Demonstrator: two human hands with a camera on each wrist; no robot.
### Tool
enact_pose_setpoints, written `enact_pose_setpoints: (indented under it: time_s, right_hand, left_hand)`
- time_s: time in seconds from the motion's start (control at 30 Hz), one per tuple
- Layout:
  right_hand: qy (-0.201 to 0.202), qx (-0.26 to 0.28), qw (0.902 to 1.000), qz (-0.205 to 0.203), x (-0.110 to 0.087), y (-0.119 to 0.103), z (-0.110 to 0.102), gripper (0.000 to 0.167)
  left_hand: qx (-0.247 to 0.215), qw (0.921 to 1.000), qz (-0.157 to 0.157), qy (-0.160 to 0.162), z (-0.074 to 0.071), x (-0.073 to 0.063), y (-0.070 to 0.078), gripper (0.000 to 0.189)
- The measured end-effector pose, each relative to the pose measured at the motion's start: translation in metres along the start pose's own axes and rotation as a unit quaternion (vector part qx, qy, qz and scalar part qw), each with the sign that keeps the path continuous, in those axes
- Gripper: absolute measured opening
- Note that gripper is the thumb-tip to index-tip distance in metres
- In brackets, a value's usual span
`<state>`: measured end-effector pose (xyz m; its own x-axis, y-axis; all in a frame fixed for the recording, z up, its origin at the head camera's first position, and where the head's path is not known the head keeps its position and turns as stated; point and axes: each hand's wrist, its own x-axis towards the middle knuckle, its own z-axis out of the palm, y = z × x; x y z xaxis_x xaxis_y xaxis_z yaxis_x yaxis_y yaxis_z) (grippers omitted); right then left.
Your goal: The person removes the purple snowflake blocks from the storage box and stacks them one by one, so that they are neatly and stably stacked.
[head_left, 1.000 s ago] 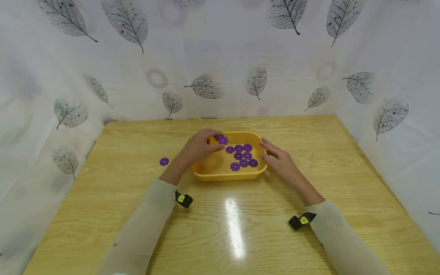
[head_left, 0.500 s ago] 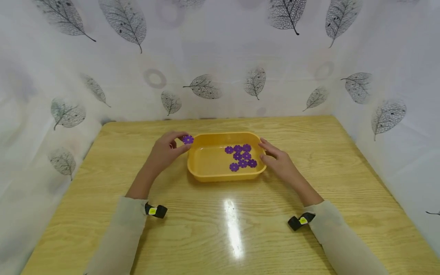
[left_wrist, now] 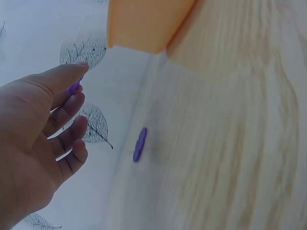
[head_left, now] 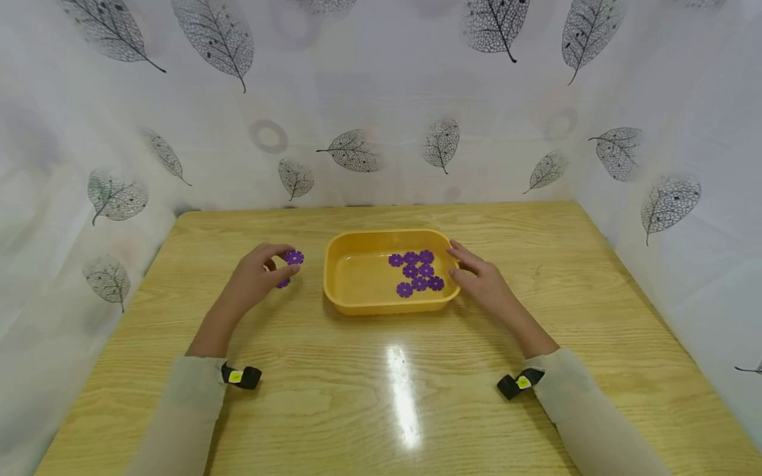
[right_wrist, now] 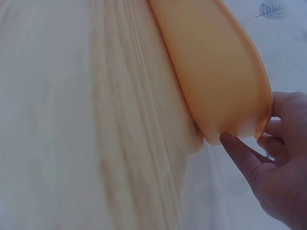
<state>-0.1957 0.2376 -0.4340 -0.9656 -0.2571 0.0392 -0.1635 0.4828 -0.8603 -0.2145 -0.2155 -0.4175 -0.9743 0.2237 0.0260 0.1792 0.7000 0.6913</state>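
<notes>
Between thumb and fingertips my left hand [head_left: 254, 276] pinches a purple flower-shaped disc [head_left: 294, 258], which is held above the table left of the yellow tray [head_left: 389, 309]. Partly hidden behind that hand, a second purple disc [head_left: 284, 283] lies on the table; in the left wrist view this disc [left_wrist: 139, 144] shows edge-on, apart from the fingers. Several more purple discs [head_left: 411, 271] lie flat together in the right half of the tray. My right hand [head_left: 485, 281] rests against the tray's right end with its fingers fairly straight, and the right wrist view has the thumb on the outer wall [right_wrist: 216, 81].
A wooden table [head_left: 357, 390] carries everything, with a bright light reflection near its front. White curtains [head_left: 381, 86] printed with leaves enclose the back and both sides.
My left hand has moved left out of the tray area with the pinched disc, then down toward the loose disc. My right hand has stayed at the tray's right end.
</notes>
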Motion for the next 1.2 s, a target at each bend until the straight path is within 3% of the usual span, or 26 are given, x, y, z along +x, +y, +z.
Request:
enact_pose_setpoints:
  time_s: [0.3,0.63,1.2]
  right_hand:
    - [-0.001,-0.001,1.0000,0.004,0.001,0.001,0.000,0.053]
    - [-0.001,0.001,1.0000,0.001,0.000,0.003,0.001,0.053]
    - [-0.001,0.008,1.0000,0.005,0.000,0.003,0.001,0.053]
  left_hand:
    - [0.043,0.9984,-0.031,-0.021,-0.007,-0.005,-0.022,0.055]
    - [0.023,0.9965,-0.054,-0.060,-0.008,-0.007,-0.038,0.058]
    - [0.040,0.9954,-0.034,-0.080,-0.007,-0.007,-0.041,0.052]
